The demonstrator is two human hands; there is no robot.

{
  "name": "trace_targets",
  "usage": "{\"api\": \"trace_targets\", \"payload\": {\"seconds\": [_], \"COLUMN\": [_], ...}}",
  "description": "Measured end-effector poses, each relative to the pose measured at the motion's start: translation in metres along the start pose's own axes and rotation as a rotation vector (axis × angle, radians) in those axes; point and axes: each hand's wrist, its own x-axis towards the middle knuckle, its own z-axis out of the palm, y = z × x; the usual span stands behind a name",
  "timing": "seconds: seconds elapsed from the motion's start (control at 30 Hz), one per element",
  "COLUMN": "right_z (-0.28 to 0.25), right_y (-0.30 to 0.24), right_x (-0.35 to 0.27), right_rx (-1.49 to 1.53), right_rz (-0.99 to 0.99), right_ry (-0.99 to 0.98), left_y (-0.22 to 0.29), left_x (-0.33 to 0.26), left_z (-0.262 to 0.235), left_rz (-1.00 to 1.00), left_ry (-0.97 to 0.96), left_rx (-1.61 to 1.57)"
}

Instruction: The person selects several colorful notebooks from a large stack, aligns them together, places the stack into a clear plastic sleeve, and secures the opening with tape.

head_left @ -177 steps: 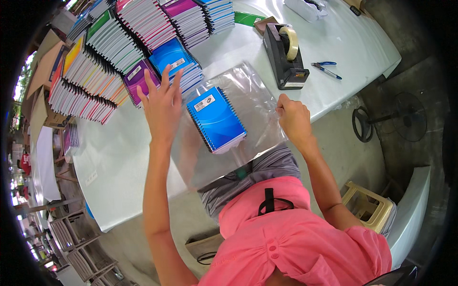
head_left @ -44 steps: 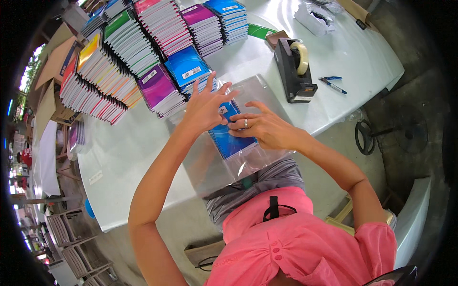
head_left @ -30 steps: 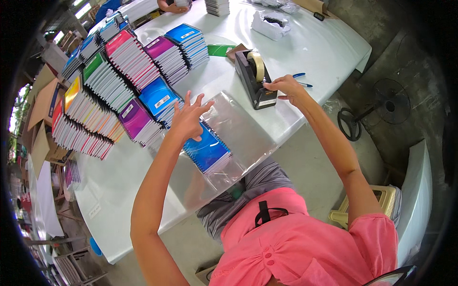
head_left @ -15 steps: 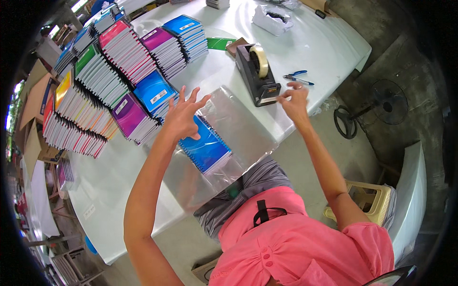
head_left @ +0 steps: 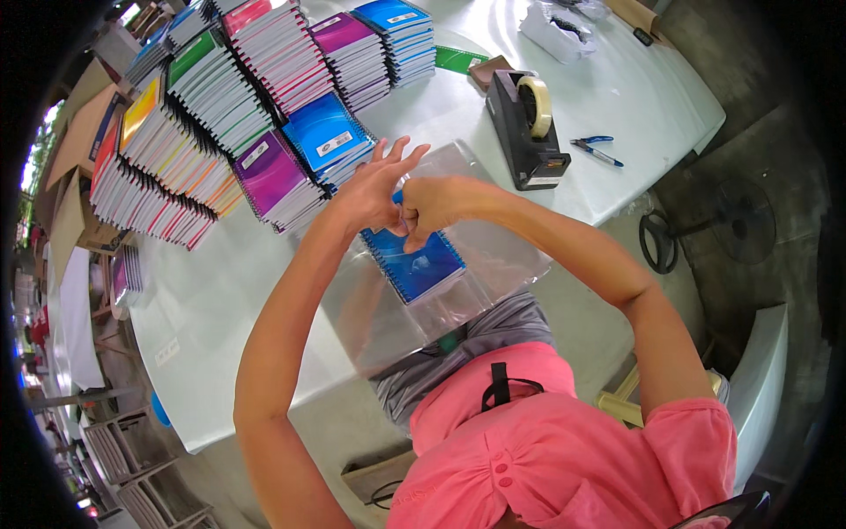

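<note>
A blue spiral-bound notebook (head_left: 421, 264) lies on a sheet of clear plastic (head_left: 493, 251) at the near edge of the table. Over the notebook's far end is my left hand (head_left: 374, 192), its fingers stretched out and apart, the thumb side low over the cover. My right hand (head_left: 436, 207) meets it there, fingers curled together and pointing down at the cover. Whatever those fingers may pinch is hidden or too small to name. Behind to the right stands a black tape dispenser (head_left: 520, 145) with a roll of clear tape (head_left: 534, 106).
Stacks of spiral notebooks, among them blue (head_left: 326, 137), purple (head_left: 273, 172), green (head_left: 207, 75) and red (head_left: 273, 53) ones, crowd the table's left and far side. Blue-handled cutters (head_left: 597, 150) lie right of the dispenser. Off the table's right side stands a fan (head_left: 745, 220).
My right hand has come from beside the tape dispenser leftward to the notebook, meeting my left hand. My left hand stays over the notebook's far end. The whole view has shifted slightly.
</note>
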Motion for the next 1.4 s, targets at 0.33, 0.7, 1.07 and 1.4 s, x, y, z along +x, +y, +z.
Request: {"api": "trace_targets", "payload": {"seconds": [0.33, 0.7, 1.07, 1.4], "right_z": [0.001, 0.044, 0.074, 0.072], "right_y": [0.003, 0.052, 0.048, 0.027], "right_x": [-0.003, -0.005, -0.027, -0.062], "right_rx": [-0.528, 0.09, 0.69, 0.532], "right_rz": [0.161, 0.086, -0.127, -0.382], "right_ry": [-0.009, 0.336, 0.479, 0.634], "left_y": [0.011, 0.007, 0.056, 0.077], "left_x": [-0.01, -0.054, -0.117, -0.144], "left_z": [-0.014, -0.043, 0.084, 0.053], "left_rz": [-0.063, -0.007, -0.556, -0.112], "left_ry": [-0.079, 0.451, 0.544, 0.82], "left_rx": [0.098, 0.643, -0.469, -1.002]}}
